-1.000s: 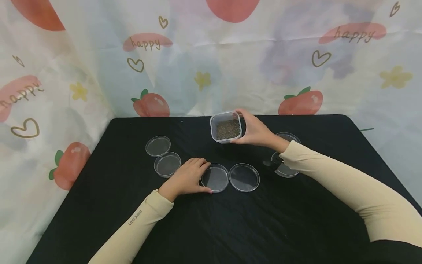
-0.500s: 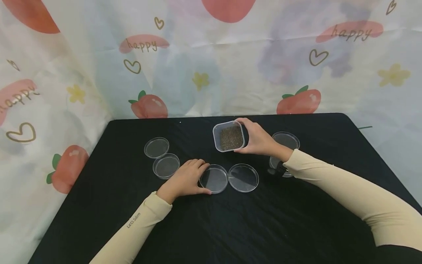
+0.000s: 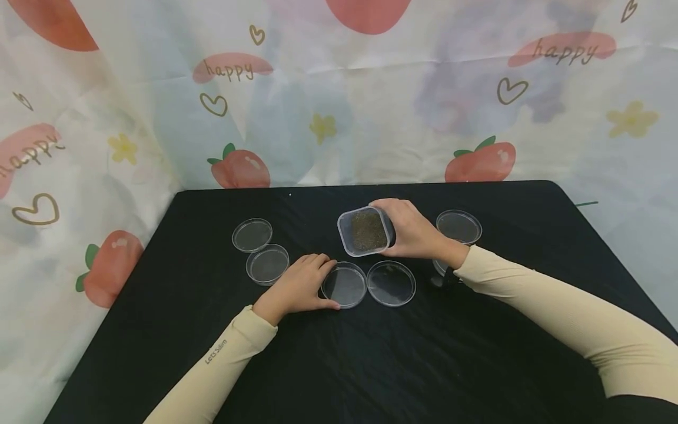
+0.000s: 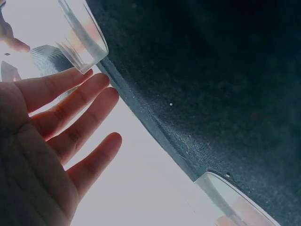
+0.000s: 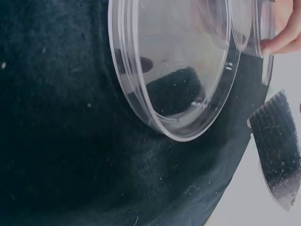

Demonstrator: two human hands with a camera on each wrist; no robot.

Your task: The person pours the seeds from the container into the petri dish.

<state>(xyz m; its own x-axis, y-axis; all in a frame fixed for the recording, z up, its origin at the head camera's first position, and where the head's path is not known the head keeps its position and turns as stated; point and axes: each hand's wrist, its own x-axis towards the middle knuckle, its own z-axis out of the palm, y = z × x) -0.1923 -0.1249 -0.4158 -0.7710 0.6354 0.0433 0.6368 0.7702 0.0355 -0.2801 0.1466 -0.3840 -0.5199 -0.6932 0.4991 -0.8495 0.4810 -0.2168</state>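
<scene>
My right hand (image 3: 410,229) grips a clear square plastic tub (image 3: 345,234) from its right side, fingers over the far edge and thumb on the near one. Dark brown, soil-like grains (image 3: 369,231) lie inside; the tub tilts, its mouth towards me, above and behind two clear petri dishes. At the left petri dish (image 3: 344,285), my left hand (image 3: 298,287) holds the rim between thumb and fingers. In the left wrist view the other fingers (image 4: 89,165) spread out beside it. The right petri dish (image 3: 392,284) stands right beside the held one, its bottom bare.
Two more petri dish pieces (image 3: 252,235) lie at the left, rims close together. Another pair is at the right, the far dish (image 3: 458,226) partly covered by my right wrist. A black cloth (image 3: 371,365) covers the table, with a printed curtain (image 3: 371,118) behind it.
The right hand has brought the tub nearer to me and lower, towards the middle dishes, tipping it further. The left hand has stayed at its dish.
</scene>
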